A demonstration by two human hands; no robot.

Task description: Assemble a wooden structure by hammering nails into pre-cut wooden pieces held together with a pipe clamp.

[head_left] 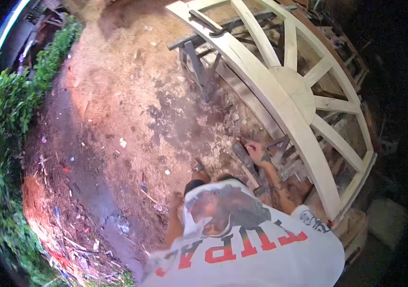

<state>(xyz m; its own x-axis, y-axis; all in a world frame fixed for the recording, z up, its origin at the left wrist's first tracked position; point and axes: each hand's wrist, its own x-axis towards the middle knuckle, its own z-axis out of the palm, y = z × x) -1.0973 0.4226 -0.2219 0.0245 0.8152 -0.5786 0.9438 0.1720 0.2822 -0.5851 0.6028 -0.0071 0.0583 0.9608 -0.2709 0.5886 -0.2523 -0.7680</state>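
Observation:
My right hand (257, 153) is low beside the near edge of a large half-round frame (256, 67) of pale wood. Its fingers look curled in; whether anything small is between them is hidden. A dark wooden piece (243, 155) stands right by its fingers. Against my left side hangs my left hand (176, 198), too small and blurred for its fingers to show. The frame has several spokes fanning out from a half-round hub (292, 93). A dark, long metal tool (206, 22), perhaps a clamp, lies on its far end.
A dark wooden trestle (194, 64) props the frame's far end. Scrap wood lies below it. Bare dirt ground (113, 110) with scattered chips and litter stretches to the left, bounded by a green hedge (8, 138). A pale block-like object (385, 222) sits at the lower right.

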